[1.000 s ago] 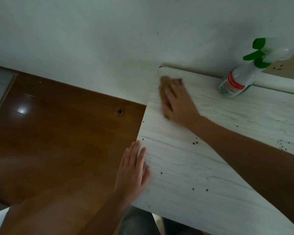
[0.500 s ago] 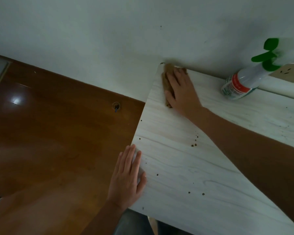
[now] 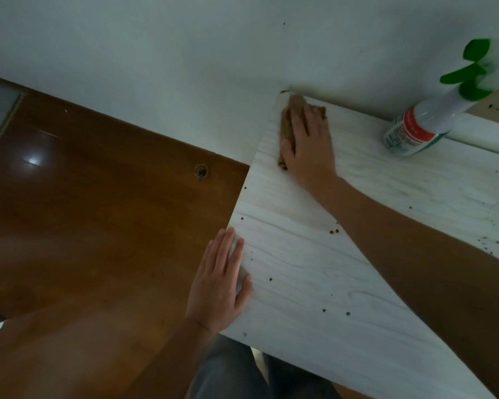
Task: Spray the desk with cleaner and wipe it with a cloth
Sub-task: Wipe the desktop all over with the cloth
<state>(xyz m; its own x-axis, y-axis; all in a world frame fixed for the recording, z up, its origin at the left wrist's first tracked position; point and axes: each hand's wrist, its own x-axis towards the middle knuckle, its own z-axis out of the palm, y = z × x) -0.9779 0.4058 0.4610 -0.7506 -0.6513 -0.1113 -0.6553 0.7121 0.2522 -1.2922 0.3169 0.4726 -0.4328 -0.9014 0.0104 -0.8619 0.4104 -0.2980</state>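
Observation:
The desk (image 3: 314, 283) has a pale wood-grain top dotted with small dark specks. My right hand (image 3: 308, 145) lies flat with straight fingers on a brown cloth (image 3: 288, 122), pressing it onto the desk's far left corner by the wall. My left hand (image 3: 219, 280) rests flat and open on the desk's left edge, nearer to me. A white spray bottle (image 3: 424, 122) with a green trigger and a red label band stands at the back of the desk, to the right of the cloth.
A white wall (image 3: 185, 67) runs behind the desk. Brown wooden floor (image 3: 84, 211) lies to the left, below the desk's edge, with a small round fitting (image 3: 201, 171) in it. My grey trousers (image 3: 228, 370) show under the near edge.
My right hand has pushed the cloth away from me into the far corner against the wall. My left hand has stayed on the desk's left edge.

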